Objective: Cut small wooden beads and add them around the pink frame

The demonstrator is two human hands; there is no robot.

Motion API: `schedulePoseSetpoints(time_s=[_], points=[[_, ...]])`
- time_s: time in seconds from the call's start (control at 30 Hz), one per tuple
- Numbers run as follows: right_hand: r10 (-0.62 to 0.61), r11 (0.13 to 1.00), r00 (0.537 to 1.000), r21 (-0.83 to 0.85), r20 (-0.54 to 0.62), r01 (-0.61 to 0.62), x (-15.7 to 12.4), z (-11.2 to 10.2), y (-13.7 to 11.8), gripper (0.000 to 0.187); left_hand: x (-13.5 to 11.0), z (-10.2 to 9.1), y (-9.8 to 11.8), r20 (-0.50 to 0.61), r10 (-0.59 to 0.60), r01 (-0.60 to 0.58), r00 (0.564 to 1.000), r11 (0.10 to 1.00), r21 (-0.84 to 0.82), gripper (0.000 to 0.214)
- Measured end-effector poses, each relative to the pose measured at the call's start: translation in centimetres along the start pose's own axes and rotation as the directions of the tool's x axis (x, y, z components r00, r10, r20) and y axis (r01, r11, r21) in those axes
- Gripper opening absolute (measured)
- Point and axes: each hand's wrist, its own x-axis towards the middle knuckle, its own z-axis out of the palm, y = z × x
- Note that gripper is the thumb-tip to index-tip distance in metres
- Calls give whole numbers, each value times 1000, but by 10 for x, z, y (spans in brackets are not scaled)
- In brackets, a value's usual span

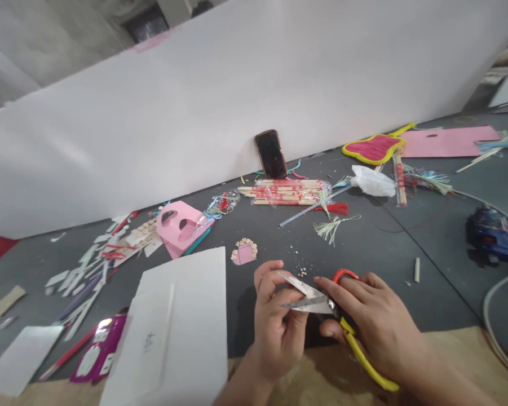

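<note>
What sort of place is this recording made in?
Probably a craft worktable, perhaps in a workshop: the right hand holds scissors, cut paper scraps litter the dark table, and a bundle of wooden sticks lies farther back.

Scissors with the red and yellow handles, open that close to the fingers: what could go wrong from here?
The red-and-yellow-handled steel scissors, held in the right hand, have their blades open right at the fingertips of the left hand; closing them carelessly might nick skin. Tiny pale beads lie loose on the dark grey table just beyond; a nudge could scatter them.
</note>
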Motion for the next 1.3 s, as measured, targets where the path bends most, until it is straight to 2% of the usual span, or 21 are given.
schedulePoseSetpoints(time_s=[0.23,0.37,0.53,0.67,0.93,1.07,1.3], points=[[48,999,999,-7,-5,-48,-1,-1,-4,41,-1,4,-2,-36,-64,64,997,998,4,19],[67,997,998,-24,-5,-67,0,1,-4,43,1,6,-3,-73,-81,80,994,997,-11,18],[88,996,994,-34,63,-86,2,-2,-6,53,4,4,-2,-96,-80,80,992,997,-2,19],[104,993,985,-74,136,-95,7,-11,-11,52,3,3,-4,-131,-111,107,985,994,-38,17],[-19,982,989,-183,144,45,20,-20,-11,42,7,-4,-1,-163,-147,122,976,980,-154,19],[-110,969,986,-206,128,135,32,-22,-9,46,9,-6,-2,-195,-152,117,969,977,-179,19],[-115,972,982,-189,149,142,55,-20,-11,45,8,-5,-9,-282,-296,236,913,945,-229,11]])
